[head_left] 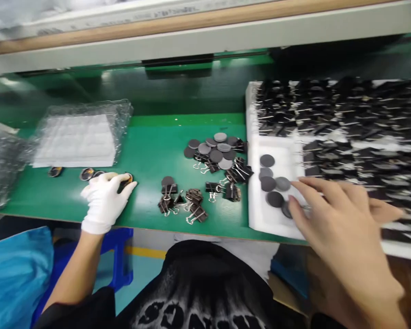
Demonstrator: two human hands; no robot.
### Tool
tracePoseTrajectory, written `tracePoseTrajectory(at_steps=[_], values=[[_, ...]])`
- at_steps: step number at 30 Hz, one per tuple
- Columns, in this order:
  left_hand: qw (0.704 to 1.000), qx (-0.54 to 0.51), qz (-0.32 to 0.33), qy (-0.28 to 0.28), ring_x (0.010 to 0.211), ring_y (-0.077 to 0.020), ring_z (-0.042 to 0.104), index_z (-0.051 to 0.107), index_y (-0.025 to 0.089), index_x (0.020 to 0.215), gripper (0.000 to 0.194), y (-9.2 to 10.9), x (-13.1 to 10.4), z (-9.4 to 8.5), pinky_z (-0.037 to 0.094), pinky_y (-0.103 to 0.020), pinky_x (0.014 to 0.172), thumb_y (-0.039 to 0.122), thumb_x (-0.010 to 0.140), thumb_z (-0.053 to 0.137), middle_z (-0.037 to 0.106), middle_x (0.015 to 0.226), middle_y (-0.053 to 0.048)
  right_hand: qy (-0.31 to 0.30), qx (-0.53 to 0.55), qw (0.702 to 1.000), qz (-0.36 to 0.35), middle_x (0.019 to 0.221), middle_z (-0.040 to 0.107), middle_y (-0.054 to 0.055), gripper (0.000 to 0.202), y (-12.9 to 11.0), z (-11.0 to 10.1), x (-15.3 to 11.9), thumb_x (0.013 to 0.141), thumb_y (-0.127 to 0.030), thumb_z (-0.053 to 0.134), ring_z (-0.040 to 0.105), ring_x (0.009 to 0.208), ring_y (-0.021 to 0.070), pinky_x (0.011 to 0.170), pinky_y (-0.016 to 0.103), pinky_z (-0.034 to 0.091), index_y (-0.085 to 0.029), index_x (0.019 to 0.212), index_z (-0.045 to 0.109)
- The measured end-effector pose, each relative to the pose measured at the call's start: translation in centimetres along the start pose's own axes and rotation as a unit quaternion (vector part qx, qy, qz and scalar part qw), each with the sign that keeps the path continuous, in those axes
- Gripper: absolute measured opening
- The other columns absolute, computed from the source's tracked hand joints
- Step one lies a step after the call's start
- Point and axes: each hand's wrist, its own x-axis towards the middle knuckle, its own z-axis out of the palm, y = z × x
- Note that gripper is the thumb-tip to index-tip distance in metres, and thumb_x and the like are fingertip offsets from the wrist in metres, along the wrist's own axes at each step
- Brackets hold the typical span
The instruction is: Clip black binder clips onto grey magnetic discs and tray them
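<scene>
My left hand (107,198), in a white glove, rests on the green table with thumb and fingers closed around a small round black part with an orange-brown inside (126,180). Just left of it lie similar round parts (86,173), one partly hidden by the glove. My bare right hand (339,224) is over the white tray (277,146), thumb and forefinger apart. Its fingertips are close to loose dark grey discs (275,199). One disc (287,209) lies partly under the thumb; whether the thumb touches it I cannot tell.
Rows of black binder clips (329,160) fill most of the tray. Mid-table are a heap of grey discs (216,156) and loose binder clips (193,197). Clear plastic trays (123,112) with a white sheet (77,141) lie at left. A shelf edge (205,34) runs along the back.
</scene>
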Motion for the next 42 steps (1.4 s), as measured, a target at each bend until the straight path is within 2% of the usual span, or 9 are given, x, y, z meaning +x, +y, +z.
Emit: tracePoseTrajectory(at_steps=[5,9,14,19,22,27,33,39,42], values=[[0.996,-0.054,0.074,0.012,0.129,-0.036,0.057,0.075,0.025,0.099,0.027,3.6,0.2,-0.3,0.043,-0.051,0.104,0.047,0.095,0.06,0.054,0.15,-0.011,-0.113,-0.068,0.991,0.004,0.147,0.048,0.027,0.032,-0.6,-0.4,-0.5,0.098,-0.032,0.057,0.047,0.123,0.0494,0.088,0.06,0.045,-0.015,0.122,0.069],[0.987,-0.103,0.113,-0.048,0.126,-0.0319,0.062,0.071,0.023,0.095,0.023,5.5,1.5,-0.5,0.047,-0.048,0.105,0.043,0.095,0.059,0.068,0.133,-0.009,-0.134,-0.068,0.988,-0.041,0.144,0.051,0.022,0.028,-0.8,0.0,-0.7,0.098,-0.033,0.058,0.05,0.119,0.0459,0.088,0.06,0.044,-0.018,0.118,0.071],[0.984,-0.149,0.081,-0.054,0.115,-0.0326,0.068,0.054,0.014,0.137,0.068,5.1,2.8,0.6,0.053,-0.048,0.103,0.043,0.08,0.078,0.073,0.12,-0.015,-0.088,-0.019,0.994,-0.064,0.137,0.058,0.022,0.027,0.1,0.6,-1.1,0.098,-0.038,0.059,0.053,0.114,0.0457,0.084,0.057,0.044,-0.016,0.109,0.07],[0.957,-0.233,0.17,0.027,0.12,-0.0264,0.069,0.03,0.016,0.157,0.085,5.2,3.4,0.8,0.06,-0.041,0.098,0.036,0.087,0.074,0.069,0.133,-0.016,0.043,0.133,0.99,-0.02,0.116,0.074,0.015,0.031,-0.2,-0.1,-0.6,0.097,-0.035,0.065,0.066,0.105,0.036,0.091,0.053,0.048,-0.021,0.124,0.064],[0.938,-0.258,0.222,0.063,0.12,-0.0249,0.069,0.026,0.019,0.159,0.088,7.2,4.6,-1.3,0.062,-0.038,0.094,0.035,0.087,0.075,0.069,0.134,-0.014,0.068,0.311,0.947,0.029,0.108,0.076,0.008,0.038,-2.4,-0.4,0.5,0.091,-0.029,0.073,0.072,0.091,0.0246,0.086,0.042,0.055,-0.025,0.128,0.064],[0.89,-0.293,0.347,0.041,0.12,-0.022,0.07,0.019,0.024,0.162,0.092,13.1,6.8,-6.3,0.061,-0.034,0.097,0.035,0.089,0.073,0.069,0.135,-0.01,0.036,0.572,0.815,0.088,0.104,0.074,0.004,0.035,-7.3,0.4,3.3,0.092,-0.025,0.072,0.071,0.084,0.0177,0.08,0.035,0.061,-0.025,0.126,0.066],[0.848,-0.311,0.429,0.009,0.12,-0.0233,0.07,0.024,0.022,0.16,0.078,18.3,7.8,-8.0,0.058,-0.033,0.103,0.036,0.095,0.065,0.068,0.137,-0.012,0.079,0.512,0.85,0.099,0.088,0.074,0.003,0.023,-8.1,0.4,4.7,0.105,-0.031,0.05,0.068,0.075,0.0171,0.071,0.033,0.054,-0.025,0.115,0.069],[0.807,-0.335,0.485,0.032,0.115,-0.023,0.073,0.027,0.019,0.156,0.065,19.1,7.8,-7.1,0.061,-0.03,0.093,0.035,0.1,0.057,0.069,0.134,-0.015,0.101,0.475,0.859,0.163,0.067,0.065,-0.004,0.023,-8.3,1.0,5.3,0.103,-0.038,0.055,0.062,0.058,0.0161,0.06,0.03,0.049,-0.026,0.122,0.058],[0.801,-0.338,0.493,0.011,0.115,-0.0216,0.073,0.026,0.019,0.155,0.062,19.0,7.9,-6.8,0.061,-0.028,0.091,0.038,0.103,0.053,0.069,0.134,-0.014,0.047,0.475,0.863,0.165,0.067,0.062,-0.003,0.026,-8.7,1.5,5.8,0.103,-0.041,0.054,0.059,0.06,0.0154,0.058,0.028,0.044,-0.025,0.122,0.061]])
